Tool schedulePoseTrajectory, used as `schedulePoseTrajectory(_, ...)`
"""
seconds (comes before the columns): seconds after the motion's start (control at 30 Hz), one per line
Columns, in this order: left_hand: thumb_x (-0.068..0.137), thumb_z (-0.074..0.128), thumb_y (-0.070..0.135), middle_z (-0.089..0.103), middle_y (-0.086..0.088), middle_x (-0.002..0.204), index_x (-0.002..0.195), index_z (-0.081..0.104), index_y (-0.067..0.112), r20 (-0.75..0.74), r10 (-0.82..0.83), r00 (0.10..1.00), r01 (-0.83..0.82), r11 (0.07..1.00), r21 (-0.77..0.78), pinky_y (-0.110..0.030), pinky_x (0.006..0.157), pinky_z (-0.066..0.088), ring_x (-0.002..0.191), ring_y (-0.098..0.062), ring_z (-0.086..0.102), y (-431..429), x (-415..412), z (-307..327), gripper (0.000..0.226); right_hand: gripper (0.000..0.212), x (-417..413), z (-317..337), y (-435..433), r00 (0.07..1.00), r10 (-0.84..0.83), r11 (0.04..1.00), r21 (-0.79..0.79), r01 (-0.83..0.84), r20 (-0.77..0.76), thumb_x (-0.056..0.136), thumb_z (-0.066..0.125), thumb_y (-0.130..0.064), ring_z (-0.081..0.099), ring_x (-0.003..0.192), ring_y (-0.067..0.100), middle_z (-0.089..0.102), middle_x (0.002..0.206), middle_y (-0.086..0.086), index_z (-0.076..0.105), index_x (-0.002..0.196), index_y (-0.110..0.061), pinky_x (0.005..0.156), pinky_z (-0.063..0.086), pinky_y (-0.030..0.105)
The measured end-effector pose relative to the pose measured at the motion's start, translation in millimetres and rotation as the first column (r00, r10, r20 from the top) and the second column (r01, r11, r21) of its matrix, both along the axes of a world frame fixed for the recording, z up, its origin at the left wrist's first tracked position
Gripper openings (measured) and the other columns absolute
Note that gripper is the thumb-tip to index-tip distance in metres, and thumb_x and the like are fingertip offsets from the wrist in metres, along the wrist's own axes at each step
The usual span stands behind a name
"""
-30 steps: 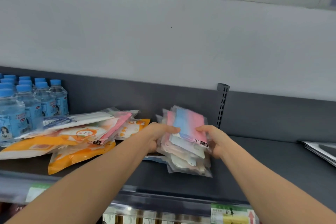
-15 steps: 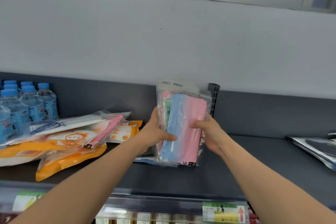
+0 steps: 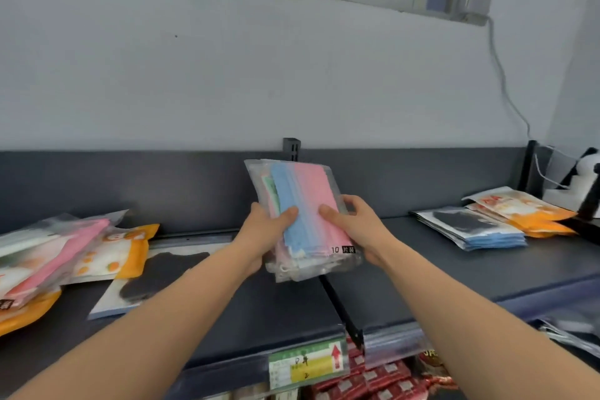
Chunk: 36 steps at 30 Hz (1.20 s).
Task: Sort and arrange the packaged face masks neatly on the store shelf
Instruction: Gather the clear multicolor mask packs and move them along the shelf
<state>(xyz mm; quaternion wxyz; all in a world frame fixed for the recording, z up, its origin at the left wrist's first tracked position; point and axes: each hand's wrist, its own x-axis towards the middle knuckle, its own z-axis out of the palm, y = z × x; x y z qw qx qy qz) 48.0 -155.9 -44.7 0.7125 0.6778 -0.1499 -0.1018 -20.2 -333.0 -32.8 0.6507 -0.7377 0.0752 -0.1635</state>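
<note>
Since half a second before, we had swung the bundle of mask packs (image 3: 302, 214) rightward, away from the messy pile (image 3: 65, 247), so it hung over the shelf (image 3: 422, 269) above the divider rail (image 3: 337, 305). We judged it bound for the tidy stacks (image 3: 470, 227) further right. Our left hand (image 3: 263, 230) and right hand (image 3: 357, 227) gripped its sides, thumbs curled across the front.

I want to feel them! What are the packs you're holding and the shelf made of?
Mask packs: seemingly thin clear plastic, glossy; pink and blue show through. Shelf: probably painted metal, matte dark grey, flat with a thin edge.
</note>
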Motion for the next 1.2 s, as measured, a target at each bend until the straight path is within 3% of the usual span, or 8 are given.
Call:
schedulePoseTrajectory(0.27,0.090,0.067,0.034,0.073,-0.011,0.103,0.114,0.062,0.009,-0.178,-0.022,0.984,0.038,0.995,0.091,-0.053,0.092,0.053,0.099,-0.034,0.069,-127,-21,-9,0.035,0.056,-17,-7,-122,0.992,-0.087,0.990,-0.116,0.076,-0.089,0.081,0.078,-0.032,0.068,0.087,0.017,0.067,0.114,0.004,0.053,0.127,-0.014,0.068,0.056,0.027)
schedulePoseTrajectory(0.47,0.070,0.075,0.047,0.070,-0.009,0.109,0.129,0.046,0.010,-0.187,0.053,0.981,-0.029,0.991,0.131,-0.046,0.076,0.060,0.091,-0.029,0.071,-209,-23,-18,0.075,0.067,-13,-14,-207,0.976,-0.125,0.966,-0.244,0.080,-0.178,0.080,0.077,-0.042,0.065,0.106,0.021,0.064,0.125,0.006,0.052,0.133,-0.009,0.086,0.052,0.031)
schedulePoseTrajectory(0.57,0.090,0.065,0.035,0.068,-0.008,0.109,0.123,0.049,0.011,-0.180,0.070,0.981,-0.043,0.988,0.150,-0.033,0.063,0.056,0.088,-0.024,0.069,-237,-26,-22,0.044,0.070,-13,-18,-234,0.972,-0.150,0.945,-0.314,0.087,-0.183,0.085,0.072,-0.042,0.054,0.122,0.022,0.053,0.138,0.004,0.046,0.140,-0.009,0.094,0.042,0.028)
schedulePoseTrajectory(0.63,0.094,0.060,0.030,0.070,-0.007,0.108,0.120,0.055,0.012,-0.186,0.050,0.981,-0.020,0.987,0.160,-0.037,0.076,0.058,0.093,-0.025,0.070,-250,-27,-25,0.032,0.067,-11,-22,-245,0.969,-0.175,0.922,-0.374,0.099,-0.173,0.086,0.070,-0.041,0.049,0.126,0.021,0.050,0.140,0.004,0.045,0.141,-0.011,0.094,0.038,0.027)
schedulePoseTrajectory(0.8,0.064,0.065,0.051,0.068,-0.005,0.117,0.132,0.046,0.012,-0.131,0.020,0.991,0.013,0.969,0.246,-0.043,0.091,0.055,0.100,-0.023,0.068,-271,-7,-34,0.081,0.034,-6,-22,-260,0.949,-0.276,0.800,-0.584,0.138,-0.153,0.087,0.065,-0.041,0.062,0.087,0.023,0.067,0.088,0.005,0.068,0.095,-0.008,0.076,0.047,0.032)
schedulePoseTrajectory(0.93,0.068,0.061,0.051,0.064,-0.003,0.122,0.129,0.050,0.014,-0.117,0.016,0.993,0.031,0.921,0.389,-0.042,0.099,0.049,0.110,-0.024,0.062,-278,-6,-36,0.072,0.043,-4,-17,-264,0.928,-0.343,0.639,-0.760,0.119,-0.143,0.088,0.060,-0.038,0.045,0.055,0.019,0.046,0.054,0.000,0.042,0.057,-0.015,0.050,0.033,0.028)
schedulePoseTrajectory(1.07,0.082,0.063,0.046,0.065,-0.001,0.123,0.123,0.059,0.016,-0.087,0.024,0.996,0.019,0.888,0.460,-0.037,0.102,0.045,0.112,-0.022,0.060,-279,-13,-29,0.051,0.033,-1,-10,-262,0.914,-0.374,0.544,-0.836,0.079,-0.156,0.085,0.059,-0.040,0.055,0.078,0.028,0.054,0.072,0.005,0.048,0.064,-0.018,0.060,0.043,0.029)
schedulePoseTrajectory(1.2,0.094,0.057,0.041,0.048,0.000,0.143,0.139,0.046,0.013,-0.020,0.064,0.998,-0.045,0.855,0.516,-0.029,0.108,0.032,0.131,-0.024,0.046,-269,-21,-15,0.055,0.047,-1,0,-259,0.916,-0.375,0.481,-0.874,0.063,-0.140,0.086,0.061,-0.039,0.041,0.123,0.032,0.049,0.128,0.013,0.054,0.125,-0.014,0.092,0.043,0.038)
